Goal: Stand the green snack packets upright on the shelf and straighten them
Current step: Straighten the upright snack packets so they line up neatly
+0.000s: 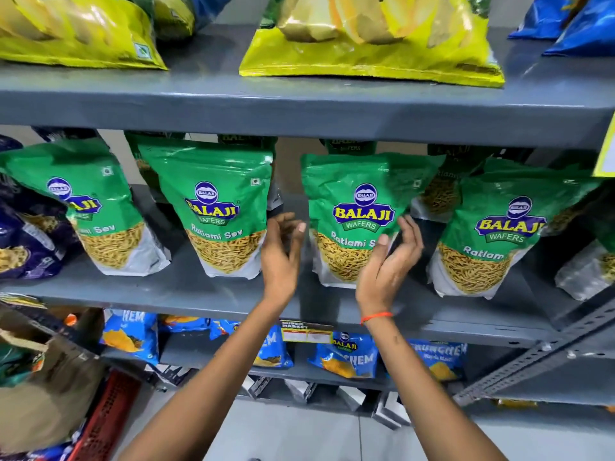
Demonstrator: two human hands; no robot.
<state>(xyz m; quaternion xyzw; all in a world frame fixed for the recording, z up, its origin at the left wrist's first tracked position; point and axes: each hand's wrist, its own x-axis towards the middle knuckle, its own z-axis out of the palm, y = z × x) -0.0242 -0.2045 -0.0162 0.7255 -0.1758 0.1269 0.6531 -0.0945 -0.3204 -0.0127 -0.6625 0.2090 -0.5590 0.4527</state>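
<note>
Several green Balaji Ratlami Sev packets stand upright in a row on the grey middle shelf (199, 294). The third packet from the left (352, 207) stands between my hands. My left hand (283, 254) is open just left of it, fingers apart, in the gap beside the second packet (216, 207). My right hand (389, 261) is open at that third packet's lower right edge, fingertips near or touching it. Another packet (492, 227) stands to the right and one (90, 207) leans at the far left. More green packets sit behind them.
Yellow-green packets (372, 38) and blue packets (572, 24) lie on the shelf above. Blue snack packets (346, 354) fill the shelf below. A dark purple packet (23, 241) stands at far left. A brown bag (43, 387) and red crate (106, 417) sit on the floor at left.
</note>
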